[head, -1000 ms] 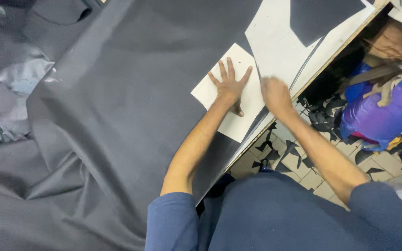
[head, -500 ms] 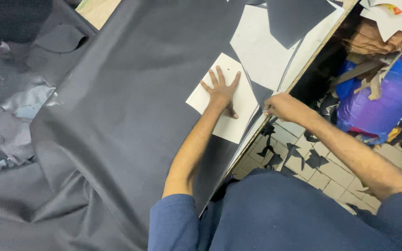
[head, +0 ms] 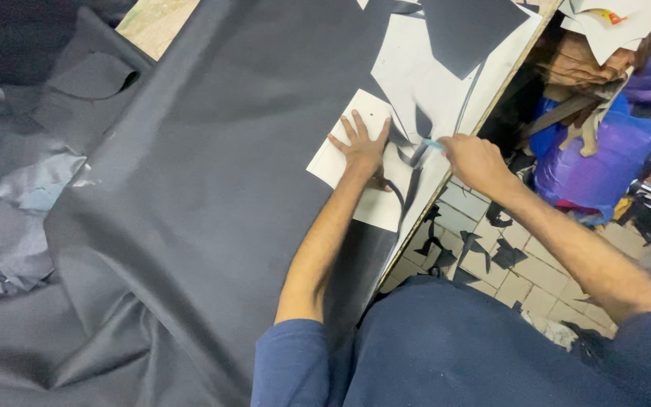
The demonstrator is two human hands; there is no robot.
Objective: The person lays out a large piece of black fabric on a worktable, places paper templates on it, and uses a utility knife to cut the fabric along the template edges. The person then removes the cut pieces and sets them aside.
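flatly, left hand (head: 362, 151) presses white card (head: 340, 162) on dark fabric (head: 212, 188).

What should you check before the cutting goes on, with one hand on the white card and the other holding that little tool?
1. Left hand flat on the white card: ok.
2. Fingers clear of the small light-blue tool: ok, a gap shows.
3. Right hand gripping the tool firmly: ok.
4. Dark sheet smooth under the card: ok there, wrinkled farther left.
5. Blade tip position: cannot tell, too small.
6. Cut strip out of the way: not ok, curls beside the card.
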